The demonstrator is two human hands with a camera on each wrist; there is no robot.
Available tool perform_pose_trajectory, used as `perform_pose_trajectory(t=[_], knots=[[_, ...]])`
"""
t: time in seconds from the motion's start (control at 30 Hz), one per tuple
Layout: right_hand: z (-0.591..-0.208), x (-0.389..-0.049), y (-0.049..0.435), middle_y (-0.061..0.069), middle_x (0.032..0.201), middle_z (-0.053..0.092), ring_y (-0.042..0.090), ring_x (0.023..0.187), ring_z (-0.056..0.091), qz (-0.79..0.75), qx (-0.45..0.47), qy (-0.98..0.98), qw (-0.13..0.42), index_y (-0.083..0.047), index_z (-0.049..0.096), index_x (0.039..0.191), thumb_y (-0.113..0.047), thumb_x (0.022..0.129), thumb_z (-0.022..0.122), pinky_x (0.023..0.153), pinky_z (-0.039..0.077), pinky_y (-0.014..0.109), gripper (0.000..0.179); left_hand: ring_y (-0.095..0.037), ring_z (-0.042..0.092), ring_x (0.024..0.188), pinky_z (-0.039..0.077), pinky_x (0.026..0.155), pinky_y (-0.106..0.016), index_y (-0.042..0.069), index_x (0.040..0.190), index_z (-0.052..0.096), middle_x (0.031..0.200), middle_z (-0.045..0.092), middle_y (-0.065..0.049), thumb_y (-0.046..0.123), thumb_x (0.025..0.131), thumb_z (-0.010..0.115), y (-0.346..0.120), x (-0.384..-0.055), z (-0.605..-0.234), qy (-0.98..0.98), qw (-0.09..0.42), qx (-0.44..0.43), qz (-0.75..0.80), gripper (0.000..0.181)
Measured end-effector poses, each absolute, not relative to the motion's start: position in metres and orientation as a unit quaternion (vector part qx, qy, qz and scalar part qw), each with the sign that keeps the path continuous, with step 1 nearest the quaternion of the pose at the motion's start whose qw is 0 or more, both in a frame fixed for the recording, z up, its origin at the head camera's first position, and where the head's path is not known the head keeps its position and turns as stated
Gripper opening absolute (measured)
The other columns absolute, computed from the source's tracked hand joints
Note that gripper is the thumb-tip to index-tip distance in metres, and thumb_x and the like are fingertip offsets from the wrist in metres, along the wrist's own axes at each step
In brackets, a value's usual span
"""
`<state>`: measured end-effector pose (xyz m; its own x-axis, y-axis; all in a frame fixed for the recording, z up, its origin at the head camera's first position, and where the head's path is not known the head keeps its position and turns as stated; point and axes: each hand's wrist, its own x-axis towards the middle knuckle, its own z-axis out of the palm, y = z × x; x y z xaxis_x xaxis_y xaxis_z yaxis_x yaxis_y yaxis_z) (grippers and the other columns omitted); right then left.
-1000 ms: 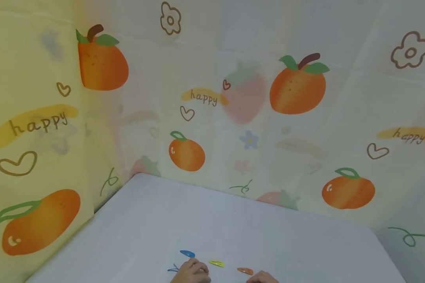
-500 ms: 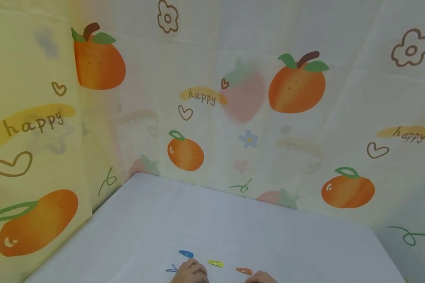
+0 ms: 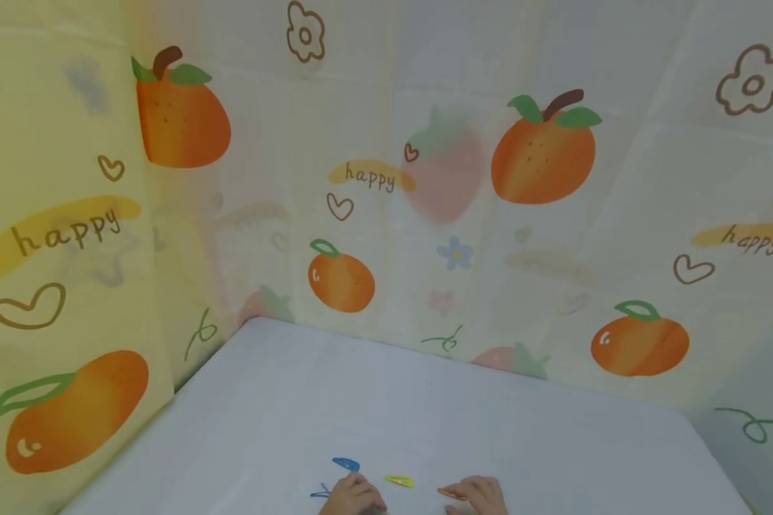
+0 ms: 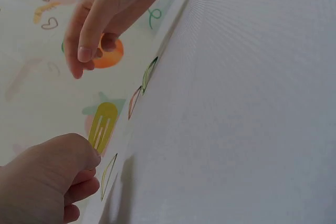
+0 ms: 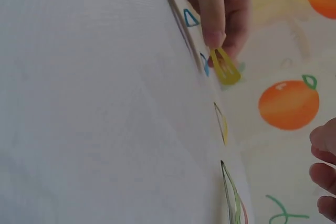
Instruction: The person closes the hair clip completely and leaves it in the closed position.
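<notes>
My left hand point(image 3: 354, 495) pinches a yellow snap hair clip point(image 4: 103, 125) between thumb and finger, its wide end pointing away; in the head view that clip is hidden. My right hand point(image 3: 482, 492) hovers over the table with loosely bent fingers and nothing between them. In the head view its fingertips overlap an orange hair clip point(image 3: 451, 493). A green hair clip point(image 4: 149, 76) lies just beside the orange one in the left wrist view. Another yellow hair clip point(image 3: 399, 481) lies between the two hands.
Beyond my left hand lies a blue hair clip point(image 3: 346, 464), and a second blue clip point(image 3: 321, 492), spread open, lies left of it. All rest on a white-covered table point(image 3: 335, 386). A fruit-printed curtain point(image 3: 386, 93) rises along its far and left edges.
My right hand has risen and reached forward, its fingers now stretched over the orange hair clip instead of beside it. The left hand stays nearly in place. The head view shifts slightly.
</notes>
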<state>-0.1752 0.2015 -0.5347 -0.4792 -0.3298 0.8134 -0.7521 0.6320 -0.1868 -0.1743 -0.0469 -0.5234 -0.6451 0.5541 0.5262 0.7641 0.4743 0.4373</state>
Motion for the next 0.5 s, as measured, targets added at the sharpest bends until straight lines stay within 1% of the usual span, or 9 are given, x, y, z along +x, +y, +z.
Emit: perform_pose_trajectory(t=[0.07, 0.1, 0.2, 0.23, 0.3, 0.37, 0.43, 0.47, 0.5], knots=[[-0.521, -0.171, 0.188, -0.011, 0.069, 0.044, 0.004, 0.064, 0.036, 0.265, 0.345, -0.812, 0.389, -0.017, 0.058, 0.073, -0.026, 0.059, 0.066, 0.058, 0.025, 0.017, 0.018, 0.0, 0.036, 0.068, 0.032, 0.057, -0.015, 0.023, 0.072, 0.056, 0.074, 0.048, 0.019, 0.036, 0.074, 0.049, -0.047, -0.174, -0.525, -0.847, 0.158, -0.385, -0.33, 0.015], [-0.52, -0.17, 0.182, -0.012, 0.07, 0.043, 0.003, 0.065, 0.033, 0.261, 0.342, -0.82, 0.379, -0.018, 0.058, 0.07, -0.029, 0.059, 0.066, 0.059, 0.024, 0.015, 0.017, 0.0, 0.036, 0.068, 0.032, 0.056, -0.016, 0.024, 0.071, 0.056, 0.073, 0.049, 0.019, 0.036, 0.074, 0.049, -0.047, -0.174, -0.525, -0.848, 0.161, -0.384, -0.329, 0.014], [-0.523, -0.17, 0.168, -0.015, 0.071, 0.038, 0.003, 0.064, 0.025, 0.259, 0.34, -0.829, 0.36, -0.025, 0.057, 0.063, -0.034, 0.059, 0.064, 0.056, 0.021, 0.015, 0.012, 0.0, 0.037, 0.068, 0.032, 0.056, -0.016, 0.023, 0.07, 0.056, 0.072, 0.049, 0.019, 0.036, 0.074, 0.05, -0.048, -0.175, -0.527, -0.849, 0.171, -0.384, -0.32, 0.015], [-0.524, -0.169, 0.164, -0.016, 0.071, 0.036, 0.004, 0.065, 0.024, 0.263, 0.336, -0.837, 0.341, -0.027, 0.057, 0.062, -0.036, 0.06, 0.063, 0.054, 0.021, 0.015, 0.011, 0.0, 0.037, 0.068, 0.033, 0.055, -0.016, 0.023, 0.07, 0.056, 0.072, 0.049, 0.019, 0.037, 0.074, 0.05, -0.048, -0.174, -0.527, -0.849, 0.174, -0.383, -0.319, 0.016], [-0.527, -0.166, 0.158, -0.018, 0.071, 0.034, 0.005, 0.065, 0.023, 0.277, 0.315, -0.862, 0.285, -0.03, 0.056, 0.06, -0.038, 0.063, 0.06, 0.053, 0.022, 0.018, 0.01, 0.0, 0.037, 0.068, 0.033, 0.055, -0.016, 0.023, 0.07, 0.057, 0.072, 0.049, 0.019, 0.037, 0.074, 0.049, -0.047, -0.174, -0.527, -0.85, 0.178, -0.38, -0.318, 0.017], [-0.532, -0.162, 0.153, -0.02, 0.069, 0.032, 0.006, 0.064, 0.023, 0.292, 0.288, -0.881, 0.238, -0.032, 0.056, 0.059, -0.038, 0.065, 0.059, 0.052, 0.022, 0.019, 0.01, 0.0, 0.037, 0.069, 0.033, 0.056, -0.016, 0.022, 0.071, 0.057, 0.072, 0.049, 0.018, 0.037, 0.074, 0.049, -0.046, -0.173, -0.525, -0.853, 0.172, -0.374, -0.321, 0.018], [-0.537, -0.159, 0.152, -0.02, 0.067, 0.033, 0.006, 0.063, 0.025, 0.298, 0.257, -0.899, 0.193, -0.032, 0.056, 0.058, -0.04, 0.067, 0.057, 0.051, 0.022, 0.02, 0.012, -0.001, 0.038, 0.069, 0.033, 0.055, -0.016, 0.021, 0.07, 0.057, 0.073, 0.05, 0.017, 0.035, 0.074, 0.051, -0.045, -0.172, -0.526, -0.847, 0.184, -0.373, -0.331, 0.016], [-0.542, -0.159, 0.152, -0.02, 0.066, 0.033, 0.006, 0.062, 0.025, 0.299, 0.245, -0.903, 0.189, -0.032, 0.055, 0.058, -0.04, 0.068, 0.056, 0.051, 0.022, 0.02, 0.012, -0.001, 0.038, 0.069, 0.033, 0.055, -0.016, 0.021, 0.07, 0.057, 0.072, 0.051, 0.016, 0.034, 0.073, 0.051, -0.044, -0.172, -0.527, -0.844, 0.193, -0.372, -0.336, 0.015], [-0.547, -0.16, 0.152, -0.019, 0.065, 0.033, 0.006, 0.061, 0.025, 0.299, 0.244, -0.901, 0.196, -0.032, 0.055, 0.058, -0.039, 0.068, 0.056, 0.049, 0.021, 0.019, 0.012, -0.001, 0.039, 0.069, 0.033, 0.055, -0.016, 0.021, 0.07, 0.057, 0.072, 0.051, 0.016, 0.034, 0.073, 0.052, -0.043, -0.171, -0.528, -0.841, 0.199, -0.371, -0.339, 0.014]])
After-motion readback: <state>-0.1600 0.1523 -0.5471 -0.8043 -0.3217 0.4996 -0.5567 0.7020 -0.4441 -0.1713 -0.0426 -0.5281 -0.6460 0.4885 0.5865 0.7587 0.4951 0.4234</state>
